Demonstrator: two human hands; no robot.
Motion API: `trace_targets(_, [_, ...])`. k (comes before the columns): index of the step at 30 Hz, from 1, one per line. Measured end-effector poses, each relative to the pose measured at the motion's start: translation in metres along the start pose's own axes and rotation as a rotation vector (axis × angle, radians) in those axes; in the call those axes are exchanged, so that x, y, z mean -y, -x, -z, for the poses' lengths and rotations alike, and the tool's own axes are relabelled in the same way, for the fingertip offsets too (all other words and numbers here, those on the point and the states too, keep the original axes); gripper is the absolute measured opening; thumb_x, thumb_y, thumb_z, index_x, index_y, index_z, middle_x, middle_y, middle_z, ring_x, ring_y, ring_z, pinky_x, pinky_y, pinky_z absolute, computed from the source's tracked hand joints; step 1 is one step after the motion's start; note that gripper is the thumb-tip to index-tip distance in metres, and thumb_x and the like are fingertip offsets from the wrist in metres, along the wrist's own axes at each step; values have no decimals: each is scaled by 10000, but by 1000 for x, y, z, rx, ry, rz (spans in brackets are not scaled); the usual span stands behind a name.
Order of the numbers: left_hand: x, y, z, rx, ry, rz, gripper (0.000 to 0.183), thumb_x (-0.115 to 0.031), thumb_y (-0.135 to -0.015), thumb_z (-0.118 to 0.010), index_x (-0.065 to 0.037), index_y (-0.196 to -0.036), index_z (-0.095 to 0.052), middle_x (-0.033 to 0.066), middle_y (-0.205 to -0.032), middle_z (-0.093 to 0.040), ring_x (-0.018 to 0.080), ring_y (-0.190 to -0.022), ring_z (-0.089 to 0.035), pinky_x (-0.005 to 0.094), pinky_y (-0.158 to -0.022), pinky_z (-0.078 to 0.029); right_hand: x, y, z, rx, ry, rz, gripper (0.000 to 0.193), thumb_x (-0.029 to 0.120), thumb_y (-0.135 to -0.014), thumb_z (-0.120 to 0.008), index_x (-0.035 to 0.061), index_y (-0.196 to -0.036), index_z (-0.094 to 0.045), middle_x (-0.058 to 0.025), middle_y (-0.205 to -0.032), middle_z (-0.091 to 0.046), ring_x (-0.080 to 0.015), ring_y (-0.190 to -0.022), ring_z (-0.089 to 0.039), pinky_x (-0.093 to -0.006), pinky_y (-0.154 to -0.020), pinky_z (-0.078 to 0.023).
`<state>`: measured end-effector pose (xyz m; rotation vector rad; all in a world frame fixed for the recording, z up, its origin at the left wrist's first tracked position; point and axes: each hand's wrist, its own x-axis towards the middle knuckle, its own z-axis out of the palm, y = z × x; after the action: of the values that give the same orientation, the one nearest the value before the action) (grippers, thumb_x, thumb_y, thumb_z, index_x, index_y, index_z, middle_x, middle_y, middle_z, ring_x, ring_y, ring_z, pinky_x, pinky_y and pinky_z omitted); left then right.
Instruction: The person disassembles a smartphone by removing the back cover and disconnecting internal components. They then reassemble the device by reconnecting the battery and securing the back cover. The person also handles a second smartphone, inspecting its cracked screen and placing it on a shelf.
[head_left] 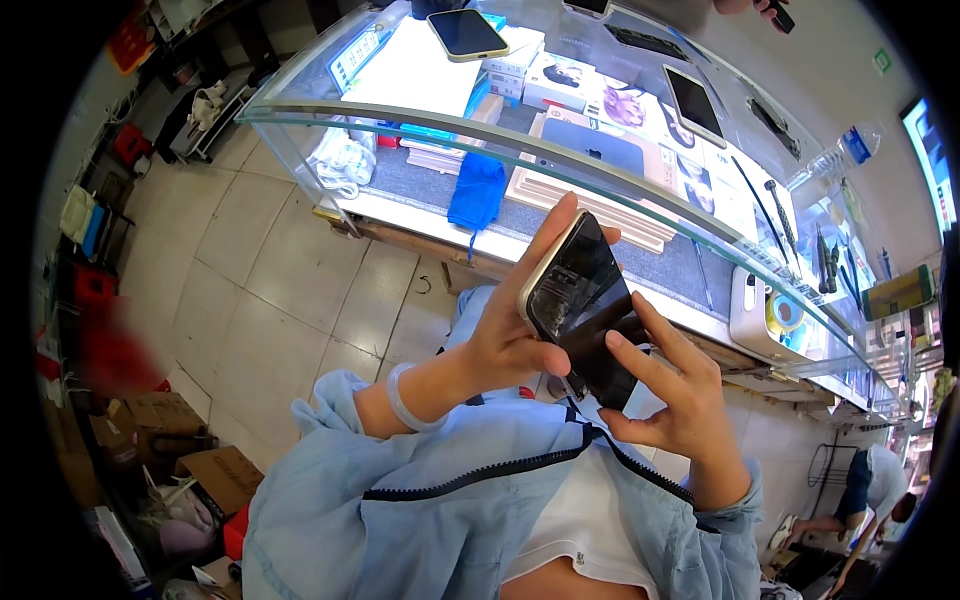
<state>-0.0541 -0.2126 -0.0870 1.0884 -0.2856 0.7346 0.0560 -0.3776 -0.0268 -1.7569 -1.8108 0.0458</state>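
Note:
My left hand (509,335) is closed around a smartphone (583,300) with a dark, glossy screen and a pale gold edge. Its thumb lies along the lower left edge, and fingertips show past the top and far side. The phone is tilted, its screen turned up toward me with reflections on it. At the lower right of the phone, my right hand (680,395) grips it, one fingertip on the dark face and the thumb by the bottom corner. Whatever supports the phone's back is hidden from view.
Ahead stands a glass display counter (420,122) holding boxes and a blue pouch (478,192). On its top lie a gold-edged phone (467,34), a white phone (693,105) and a plastic bottle (838,152). Cardboard boxes (222,477) sit left; another person (873,490) bends at right.

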Motion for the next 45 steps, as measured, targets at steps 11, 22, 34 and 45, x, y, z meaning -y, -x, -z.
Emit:
trace_targets(11, [4, 0, 2, -44, -2, 5, 1245, -573, -475, -770, -131, -1424, -96, 228, -1338, -357, 359, -1178, -479, 477, -943, -464, 11, -4, 0, 12, 23, -34, 618, 143, -538, -759, 160, -1143, -632, -237, -1292, -465, -329, -985, -611, -356, -776, -520])
trace_targets(22, [3, 3, 4, -132, 106, 79, 1269, -590, -447, -778, -169, -1417, -76, 243, -1350, -341, 400, -1159, -488, 508, -943, -456, 14, -10, -13, 23, 18, -33, 627, 106, -550, -740, 111, -1162, -606, -266, -1288, -444, -360, -1050, -578, -372, -798, -510])
trace_targets(34, [-7, 2, 7, -124, 37, 95, 1390, -517, -375, -834, 6, -1429, -96, 170, -1312, -432, 225, -1134, -515, 336, -952, -448, 18, -13, 8, 82, 46, -33, 630, 117, -550, -715, 150, -1169, -606, -248, -1302, -434, -370, -1044, -573, -380, -802, -508])
trace_targets(45, [-2, 2, 5, -66, 43, -44, 1363, -572, -402, -798, 55, -1409, -127, 194, -1290, -435, 253, -1115, -535, 364, -940, -468, 23, -15, 2, 19, 69, 15, 614, 97, -548, -716, 147, -1152, -620, -263, -1264, -461, -370, -1026, -587, -382, -773, -522])
